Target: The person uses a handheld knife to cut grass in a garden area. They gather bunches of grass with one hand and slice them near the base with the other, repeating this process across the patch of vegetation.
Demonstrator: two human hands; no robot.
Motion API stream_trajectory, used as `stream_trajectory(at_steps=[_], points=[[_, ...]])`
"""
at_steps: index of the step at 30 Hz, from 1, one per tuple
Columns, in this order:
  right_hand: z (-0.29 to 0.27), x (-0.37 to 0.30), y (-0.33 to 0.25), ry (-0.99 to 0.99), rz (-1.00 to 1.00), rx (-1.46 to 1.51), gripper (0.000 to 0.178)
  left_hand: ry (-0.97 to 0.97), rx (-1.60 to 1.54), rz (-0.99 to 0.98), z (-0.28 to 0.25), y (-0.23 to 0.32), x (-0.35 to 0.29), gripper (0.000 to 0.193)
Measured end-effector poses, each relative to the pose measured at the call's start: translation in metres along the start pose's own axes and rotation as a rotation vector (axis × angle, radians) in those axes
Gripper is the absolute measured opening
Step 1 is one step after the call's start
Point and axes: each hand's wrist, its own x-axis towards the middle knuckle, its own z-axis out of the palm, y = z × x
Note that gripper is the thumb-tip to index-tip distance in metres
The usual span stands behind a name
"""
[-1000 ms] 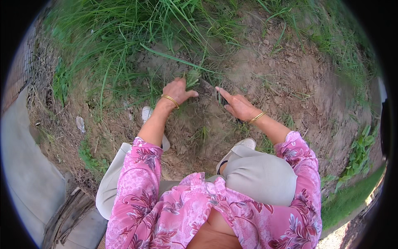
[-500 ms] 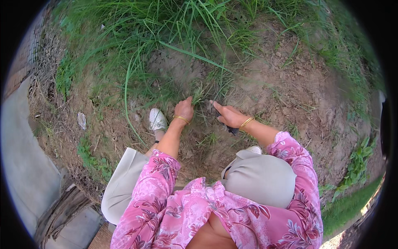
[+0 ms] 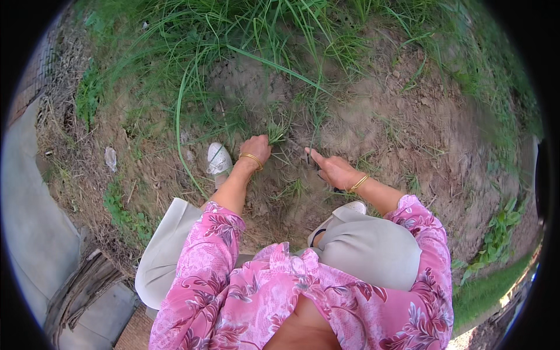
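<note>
My left hand (image 3: 255, 148) is closed around a small tuft of green grass (image 3: 276, 132), whose blades stick out past the fingers. To its right, a short gap away, my right hand (image 3: 338, 172) grips a dark hand tool (image 3: 309, 156). Its thin front part shows ahead of the index finger, and a dark end shows under the palm; the rest is covered, so its exact kind is unclear. Loose cut-looking grass stems lie on the bare soil (image 3: 356, 131) between and beyond the hands.
Tall green grass (image 3: 251, 26) grows at the far side, with one long blade arching toward my left shoe (image 3: 219, 158). My right shoe (image 3: 353, 206) is under the bent knee. A pale scrap (image 3: 111, 158), broad-leaved weeds (image 3: 501, 227) and a grey slab (image 3: 38, 204) lie around.
My left hand has drawn slightly left with the grass, which now shows more clearly. My right hand has moved a little right and down with the tool, widening the gap between the hands.
</note>
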Motion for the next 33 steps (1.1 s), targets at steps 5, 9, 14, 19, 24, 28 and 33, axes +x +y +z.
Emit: stream_trajectory(at_steps=[5,9,14,19,24,28,33], points=[[-0.005,0.010,0.003,-0.028,0.000,-0.082,0.075,0.144,-0.160,0.001,0.018,-0.001,0.002,0.027],[0.008,0.038,0.005,0.006,-0.047,-0.165,0.057,0.049,-0.209,0.119,0.035,0.013,-0.005,0.021],[0.017,0.044,0.002,0.061,-0.057,-0.159,0.049,0.116,-0.024,0.184,0.020,0.010,-0.026,0.014],[-0.004,0.010,0.010,-0.024,-0.073,-0.003,0.069,0.428,0.521,0.523,-0.042,-0.013,-0.015,0.012],[-0.081,0.016,-0.024,-0.095,0.021,-0.097,0.072,0.540,0.683,0.485,-0.043,-0.042,0.013,0.008],[-0.098,0.051,-0.052,-0.013,-0.032,-0.004,0.068,0.336,0.688,0.469,-0.049,-0.053,0.022,0.010],[-0.058,0.111,-0.040,0.077,0.066,0.296,0.037,0.322,0.498,0.434,-0.034,-0.085,0.033,0.013]])
